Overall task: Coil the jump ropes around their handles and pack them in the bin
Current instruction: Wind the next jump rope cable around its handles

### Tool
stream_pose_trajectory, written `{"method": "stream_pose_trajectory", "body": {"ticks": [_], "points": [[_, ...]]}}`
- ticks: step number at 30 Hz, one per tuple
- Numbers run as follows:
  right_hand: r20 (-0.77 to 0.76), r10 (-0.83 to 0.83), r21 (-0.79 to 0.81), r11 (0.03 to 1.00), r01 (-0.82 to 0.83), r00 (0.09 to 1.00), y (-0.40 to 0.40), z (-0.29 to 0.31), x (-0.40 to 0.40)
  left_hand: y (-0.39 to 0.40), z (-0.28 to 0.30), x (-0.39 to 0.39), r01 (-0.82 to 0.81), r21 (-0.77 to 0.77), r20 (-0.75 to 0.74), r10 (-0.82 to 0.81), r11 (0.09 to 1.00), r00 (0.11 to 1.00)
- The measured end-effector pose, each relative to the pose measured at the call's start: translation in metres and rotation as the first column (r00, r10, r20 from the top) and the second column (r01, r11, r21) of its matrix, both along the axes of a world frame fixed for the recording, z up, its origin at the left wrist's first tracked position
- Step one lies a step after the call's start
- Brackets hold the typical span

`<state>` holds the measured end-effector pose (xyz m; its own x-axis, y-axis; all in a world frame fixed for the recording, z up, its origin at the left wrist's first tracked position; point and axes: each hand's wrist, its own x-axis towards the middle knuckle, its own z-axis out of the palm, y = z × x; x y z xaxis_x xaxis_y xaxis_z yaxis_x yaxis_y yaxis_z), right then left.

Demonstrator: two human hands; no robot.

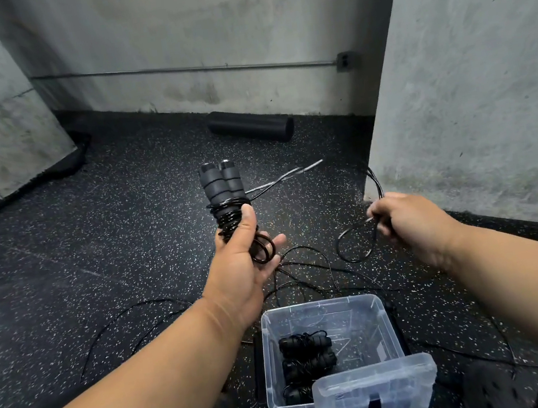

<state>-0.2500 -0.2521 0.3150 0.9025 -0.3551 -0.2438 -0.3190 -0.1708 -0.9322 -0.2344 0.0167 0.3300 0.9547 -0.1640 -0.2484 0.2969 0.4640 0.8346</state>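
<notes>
My left hand (248,265) grips a pair of black foam jump rope handles (222,183) held upright side by side. Thin black cord is wound in several turns around their lower part, under my thumb. My right hand (401,219) pinches the free length of that black rope (356,246), which loops below my fingers and blurs across toward the handles. A clear plastic bin (386,325) stands on the floor below my hands. Inside it lie coiled jump ropes (306,354) with black handles.
The bin's clear lid (377,396) leans against its near right corner. More loose black rope (132,326) trails over the speckled rubber floor. A black foam roller (250,125) lies by the back wall. A concrete column (471,78) stands close on the right.
</notes>
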Motion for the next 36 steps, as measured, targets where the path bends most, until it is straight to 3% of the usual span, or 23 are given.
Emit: {"method": "stream_pose_trajectory", "body": {"ticks": [3,7,11,17,22,27,30,34,36], "points": [[-0.101,-0.010,-0.129,0.992,-0.003,0.995,-0.015,-0.008,0.002,0.002,0.003,0.001,0.001,0.016,0.020,-0.001,1.000,1.000],[-0.135,0.129,-0.313,0.935,-0.166,0.982,-0.017,-0.013,0.000,0.004,0.001,-0.003,0.136,0.093,0.069,-0.142,0.986,0.987],[-0.256,0.135,-0.152,0.972,-0.177,0.957,-0.011,-0.019,-0.002,0.005,0.000,-0.005,0.122,0.272,0.161,-0.170,0.955,0.972],[-0.321,0.086,-0.039,0.994,-0.104,0.943,-0.014,-0.027,-0.001,0.012,0.003,0.007,-0.029,0.306,0.093,0.001,0.951,0.996],[-0.299,-0.070,0.004,0.997,0.075,0.952,-0.028,-0.027,0.005,0.016,0.006,0.004,-0.004,0.330,0.148,-0.047,0.944,0.988],[-0.314,-0.119,0.057,0.988,0.144,0.942,-0.032,-0.029,0.008,0.012,0.007,-0.004,-0.009,0.312,0.259,-0.076,0.950,0.963],[-0.309,-0.100,0.082,0.988,0.131,0.946,-0.029,-0.030,0.009,0.012,0.010,-0.004,-0.046,0.396,0.339,-0.100,0.917,0.936],[-0.322,-0.077,0.090,0.990,0.112,0.943,-0.026,-0.032,0.006,0.013,0.008,0.002,-0.189,0.565,0.440,-0.099,0.803,0.892],[-0.353,-0.054,0.102,0.990,0.096,0.934,-0.024,-0.034,0.003,0.012,0.008,0.004,-0.183,0.553,0.430,-0.090,0.813,0.899]]}}
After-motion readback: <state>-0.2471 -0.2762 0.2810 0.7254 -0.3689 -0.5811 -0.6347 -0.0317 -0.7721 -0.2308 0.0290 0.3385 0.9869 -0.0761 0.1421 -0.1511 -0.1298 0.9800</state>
